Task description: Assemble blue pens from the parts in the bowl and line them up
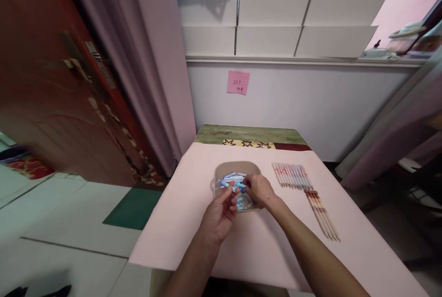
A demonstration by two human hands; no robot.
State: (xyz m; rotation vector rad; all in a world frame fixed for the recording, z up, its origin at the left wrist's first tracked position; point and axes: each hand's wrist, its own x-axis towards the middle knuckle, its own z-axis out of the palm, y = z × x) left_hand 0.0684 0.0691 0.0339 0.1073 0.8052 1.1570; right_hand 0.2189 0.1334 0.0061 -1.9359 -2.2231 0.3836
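Observation:
My left hand [221, 218] pinches a light blue pen [226, 183] between thumb and fingers, above the near left part of a beige plastic bin [238, 166]. Over the bin's right side, my right hand [258, 189] has its fingers closed on another blue pen [241, 185]; its fingertips partly hide it. Several blue and white pens [235, 177] lie inside the bin, and more blue and clear pieces [243, 203] show at its near end, too small to make out.
Right of the bin lies a row of pens with clear and brownish barrels [293, 176]. Several brown and cream pens [322, 216] lie below it. A pale pink cover [179, 223] spreads over the table. White boxes [269, 39] line the ledge behind; a reddish door [69, 103] stands left.

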